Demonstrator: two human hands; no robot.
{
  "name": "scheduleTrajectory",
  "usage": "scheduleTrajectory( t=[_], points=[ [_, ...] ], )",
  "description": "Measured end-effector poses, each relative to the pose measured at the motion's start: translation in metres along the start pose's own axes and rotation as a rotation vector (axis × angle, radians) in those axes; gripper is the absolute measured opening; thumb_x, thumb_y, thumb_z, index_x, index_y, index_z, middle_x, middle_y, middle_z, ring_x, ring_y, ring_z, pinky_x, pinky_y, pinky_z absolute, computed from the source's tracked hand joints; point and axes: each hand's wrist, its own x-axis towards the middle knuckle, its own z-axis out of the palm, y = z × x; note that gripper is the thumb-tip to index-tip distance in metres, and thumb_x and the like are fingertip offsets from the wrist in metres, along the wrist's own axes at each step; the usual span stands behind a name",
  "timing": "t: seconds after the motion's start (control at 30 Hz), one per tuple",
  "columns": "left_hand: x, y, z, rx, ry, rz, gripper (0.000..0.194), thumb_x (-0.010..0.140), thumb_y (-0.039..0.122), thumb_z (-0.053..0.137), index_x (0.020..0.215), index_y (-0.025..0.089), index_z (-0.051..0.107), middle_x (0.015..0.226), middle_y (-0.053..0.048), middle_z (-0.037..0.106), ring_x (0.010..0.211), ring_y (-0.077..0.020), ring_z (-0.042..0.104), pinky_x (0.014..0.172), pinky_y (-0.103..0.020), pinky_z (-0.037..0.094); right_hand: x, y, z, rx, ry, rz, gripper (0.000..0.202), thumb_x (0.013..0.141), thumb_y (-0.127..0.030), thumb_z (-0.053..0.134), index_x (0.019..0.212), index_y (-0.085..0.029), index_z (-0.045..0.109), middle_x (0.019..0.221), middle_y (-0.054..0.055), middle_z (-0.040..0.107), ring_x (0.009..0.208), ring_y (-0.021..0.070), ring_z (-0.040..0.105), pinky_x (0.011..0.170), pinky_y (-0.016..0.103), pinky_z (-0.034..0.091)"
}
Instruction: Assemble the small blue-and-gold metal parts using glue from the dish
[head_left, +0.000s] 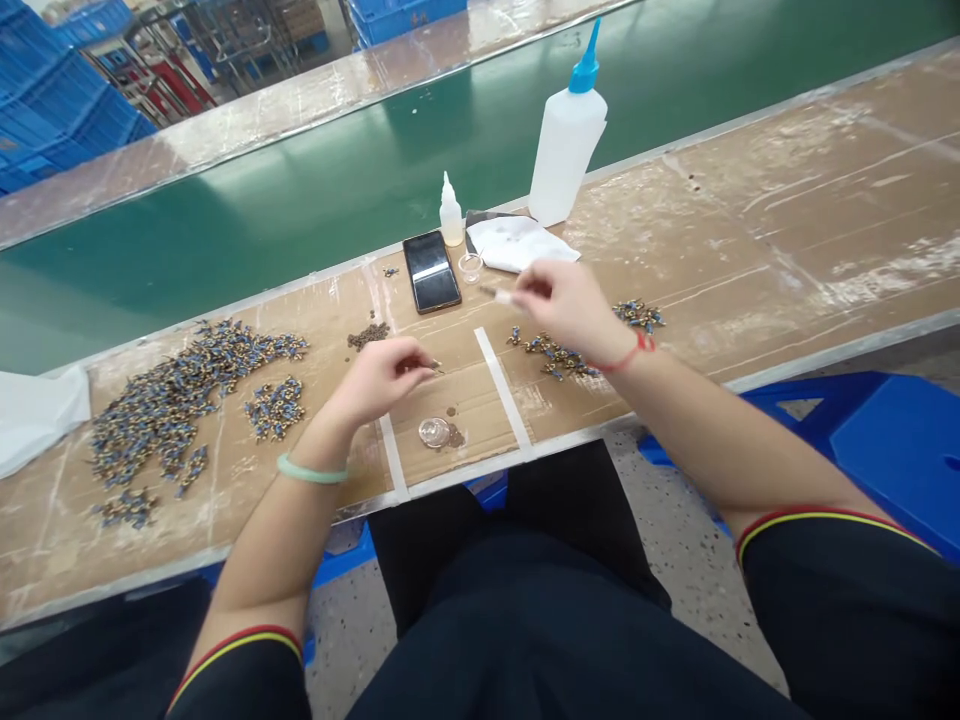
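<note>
My left hand (386, 378) pinches a tiny metallic part (437, 368) above the cardboard-covered table. In my right hand (559, 305), a small pale tool with a thin dark tip (496, 294) is held between thumb and fingers, slightly blurred. Below and between the hands lies a small round clear dish (434, 432) with brown bits beside it. A pile of small dark pieces (369, 335) is just behind my left hand. Small blue-and-brass parts (559, 357) lie under my right wrist, and a much larger heap of them (165, 400) spreads at the left.
Behind the hands are a phone (432, 272), a small dropper bottle (451, 212), a clear ring (470, 267), a white cloth (519, 243) and a large white bottle (568, 150). A green belt (315, 170) runs beyond. Blue stool (900, 440) at right.
</note>
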Motion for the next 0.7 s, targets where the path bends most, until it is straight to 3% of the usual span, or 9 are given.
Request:
scheduleTrajectory(
  t=[0.07,0.13,0.23,0.33,0.43,0.5,0.6,0.7],
  points=[
    [-0.030,0.009,-0.009,-0.205,0.234,-0.017,0.024,0.062,0.019,0.097,0.066,0.025,0.074,0.070,-0.002,0.070,0.066,-0.0199,0.063,0.061,-0.034,0.054,-0.046,-0.016,0.006,0.039,-0.121,-0.066,0.011,0.098,-0.026,0.069,0.087,-0.023,0.070,0.079,0.003,0.069,0.076,0.0211,0.061,0.074,0.037,0.048],
    [-0.072,0.011,-0.007,-0.390,0.328,-0.057,0.030,0.059,0.022,0.101,0.068,0.025,0.074,0.072,-0.003,0.071,0.062,-0.0183,0.063,0.054,-0.031,0.055,-0.088,-0.028,0.011,0.024,-0.260,-0.125,0.014,0.099,-0.020,0.063,0.085,-0.023,0.067,0.080,0.004,0.067,0.077,0.0213,0.060,0.072,0.036,0.047],
    [-0.137,0.004,0.021,-0.666,0.291,-0.197,0.022,0.071,0.025,0.097,0.079,0.024,0.077,0.074,-0.004,0.073,0.050,-0.0117,0.059,0.042,-0.022,0.046,-0.126,-0.038,0.018,-0.210,-0.284,-0.206,0.022,0.104,-0.016,0.050,0.089,-0.019,0.066,0.086,0.009,0.068,0.083,0.0251,0.057,0.076,0.039,0.045],
    [-0.176,-0.006,0.062,-0.929,0.358,-0.422,0.025,0.071,0.026,0.098,0.077,0.021,0.075,0.070,-0.002,0.072,0.047,-0.0057,0.055,0.041,-0.013,0.040,-0.136,-0.042,0.021,-0.437,-0.241,-0.286,0.020,0.106,-0.022,0.052,0.097,-0.017,0.068,0.095,0.014,0.069,0.090,0.0297,0.055,0.077,0.041,0.042],
    [-0.184,-0.009,0.091,-1.078,0.554,-0.604,0.037,0.060,0.026,0.104,0.074,0.017,0.070,0.069,0.002,0.069,0.051,-0.0025,0.055,0.046,-0.010,0.045,-0.132,-0.041,0.018,-0.534,-0.287,-0.346,0.014,0.104,-0.026,0.059,0.103,-0.016,0.068,0.101,0.016,0.069,0.092,0.0312,0.054,0.075,0.041,0.040],
    [-0.183,-0.008,0.099,-1.143,0.650,-0.679,0.041,0.057,0.023,0.105,0.077,0.016,0.070,0.070,0.003,0.068,0.054,-0.0015,0.057,0.049,-0.008,0.047,-0.126,-0.037,0.014,-0.574,-0.339,-0.369,0.014,0.102,-0.016,0.054,0.099,-0.017,0.068,0.097,0.016,0.067,0.089,0.0308,0.055,0.075,0.041,0.040],
    [-0.181,-0.005,0.102,-1.221,0.760,-0.737,0.034,0.068,0.017,0.099,0.083,0.015,0.069,0.072,0.005,0.066,0.055,0.0003,0.058,0.051,-0.005,0.048,-0.120,-0.029,0.006,-0.598,-0.376,-0.393,0.022,0.098,-0.007,0.048,0.093,-0.018,0.066,0.091,0.015,0.065,0.086,0.0311,0.056,0.073,0.041,0.040],
    [-0.183,-0.002,0.102,-1.281,0.876,-0.778,0.020,0.087,0.012,0.084,0.084,0.015,0.064,0.074,0.005,0.064,0.056,0.0018,0.060,0.054,-0.003,0.050,-0.124,-0.029,0.001,-0.436,-0.311,-0.325,0.018,0.103,-0.020,0.050,0.093,-0.022,0.064,0.083,0.011,0.063,0.077,0.0296,0.057,0.069,0.041,0.038]
  ],
)
